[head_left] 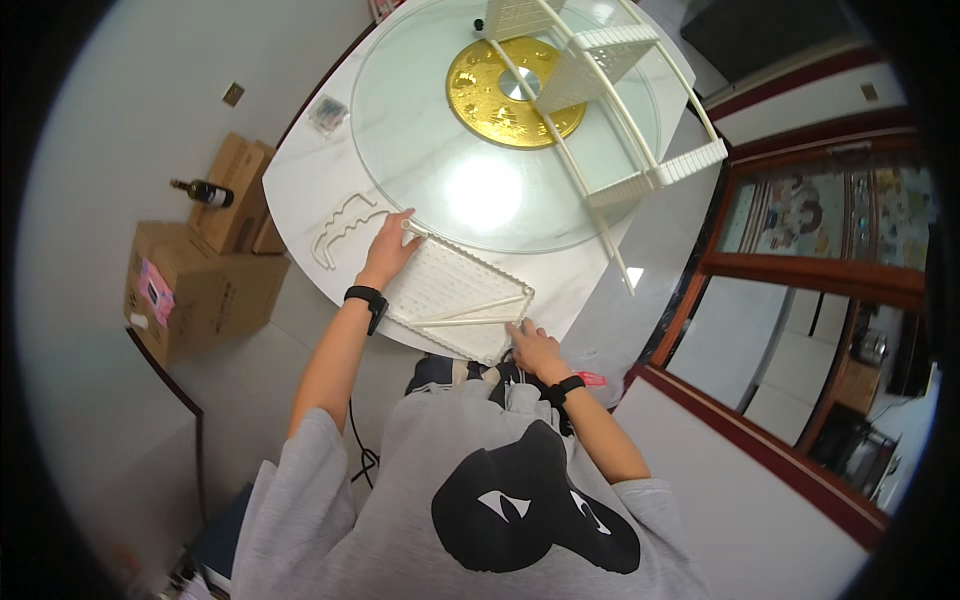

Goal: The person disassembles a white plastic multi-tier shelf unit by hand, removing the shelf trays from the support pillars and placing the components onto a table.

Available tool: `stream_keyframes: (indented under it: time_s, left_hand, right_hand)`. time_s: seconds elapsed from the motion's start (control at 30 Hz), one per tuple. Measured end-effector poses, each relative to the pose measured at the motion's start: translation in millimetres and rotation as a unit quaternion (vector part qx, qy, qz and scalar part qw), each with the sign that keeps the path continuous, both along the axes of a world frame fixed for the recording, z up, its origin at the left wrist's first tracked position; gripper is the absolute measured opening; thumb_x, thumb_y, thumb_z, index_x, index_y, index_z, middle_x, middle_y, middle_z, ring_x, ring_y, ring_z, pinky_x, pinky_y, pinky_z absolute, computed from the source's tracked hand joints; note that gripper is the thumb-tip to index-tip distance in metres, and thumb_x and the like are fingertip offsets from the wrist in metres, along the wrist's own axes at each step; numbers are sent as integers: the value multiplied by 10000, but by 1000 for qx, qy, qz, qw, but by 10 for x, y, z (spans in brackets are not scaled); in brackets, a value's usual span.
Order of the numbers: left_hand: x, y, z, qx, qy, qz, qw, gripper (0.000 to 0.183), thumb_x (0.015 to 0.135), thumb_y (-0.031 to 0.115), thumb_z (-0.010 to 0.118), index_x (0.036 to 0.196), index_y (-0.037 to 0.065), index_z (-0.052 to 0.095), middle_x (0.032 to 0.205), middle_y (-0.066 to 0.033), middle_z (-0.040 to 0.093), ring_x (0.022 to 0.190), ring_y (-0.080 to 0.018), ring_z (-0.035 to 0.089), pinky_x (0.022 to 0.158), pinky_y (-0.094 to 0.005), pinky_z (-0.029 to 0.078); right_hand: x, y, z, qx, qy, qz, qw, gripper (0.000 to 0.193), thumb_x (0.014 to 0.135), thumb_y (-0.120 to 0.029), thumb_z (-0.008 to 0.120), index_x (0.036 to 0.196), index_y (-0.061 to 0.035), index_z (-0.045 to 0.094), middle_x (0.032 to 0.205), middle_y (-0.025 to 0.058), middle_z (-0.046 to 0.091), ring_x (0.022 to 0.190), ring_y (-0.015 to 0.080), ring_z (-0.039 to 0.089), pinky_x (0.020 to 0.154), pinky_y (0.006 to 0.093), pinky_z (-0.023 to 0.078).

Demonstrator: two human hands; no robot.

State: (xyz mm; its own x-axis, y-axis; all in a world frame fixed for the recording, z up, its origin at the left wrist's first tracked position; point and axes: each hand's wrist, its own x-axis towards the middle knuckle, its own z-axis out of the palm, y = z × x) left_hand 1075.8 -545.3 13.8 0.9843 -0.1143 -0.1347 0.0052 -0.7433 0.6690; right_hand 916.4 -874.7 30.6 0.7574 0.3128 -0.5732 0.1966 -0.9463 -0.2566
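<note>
A white perforated shelf panel [425, 283] with a scalloped rim lies tilted at the near edge of the table. My left hand [388, 250] is closed on its far left corner, beside a round corner socket. At the near right corner, my right hand [537, 350] has its fingers on the panel's rim. Two thin white rods [472, 321] rest across the panel, meeting near its right end. Left of my left hand lie wavy white plastic side pieces [343, 228].
A partly built white shelf rack [595, 75] lies on the round glass turntable [410, 130] with a gold centre [475, 85]. A small clear bag [328, 115] sits at the table's left. Cardboard boxes [225, 300] and a dark bottle [205, 192] stand left of the table.
</note>
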Motion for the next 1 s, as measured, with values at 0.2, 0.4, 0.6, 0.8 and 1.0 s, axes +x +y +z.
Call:
stream_keyframes:
  time_s: [0.2,0.4,0.6,0.8,1.0]
  left_hand:
    - [180,-154,-134,-30,67,-120,990,249,931,265,636,1059,52,650,1090,-96,650,951,-282,634,821,-357,506]
    - [12,-507,513,-204,77,-71,973,410,928,133,612,1299,2,499,1256,-128,557,1121,-245,566,953,-354,445]
    - [-306,-1051,1632,-95,-277,-15,956,459,905,-38,451,1362,-21,401,1368,-153,456,1299,-318,412,1113,-429,286]
    - [-489,-1087,1047,169,-31,-435,884,374,819,31,609,1185,-24,555,1162,-205,582,1103,-394,546,977,-437,439]
    - [-196,-762,-16,551,-130,-394,724,305,844,163,596,1101,8,647,1049,-148,672,1021,-341,631,933,-442,436]
  right_hand:
    - [-60,-264,-398,35,-91,-176,980,436,827,-184,595,1257,-116,586,1362,136,487,1087,342,566,806,491,541]
    - [210,-529,-245,87,-252,-381,886,326,896,-230,582,1180,-72,609,1404,187,453,1226,372,465,996,499,409]
    - [96,-250,-267,73,-309,-400,860,521,877,-233,623,1344,-48,482,1409,170,440,1299,348,394,1056,468,335]
    - [-128,-88,-753,-83,-333,-347,873,673,819,-121,583,1453,-85,360,1406,137,422,1305,348,373,1046,456,319]
    - [-58,-7,-725,-39,-327,-387,861,560,844,-112,552,1392,-102,436,1369,147,431,1310,363,365,1059,483,315]
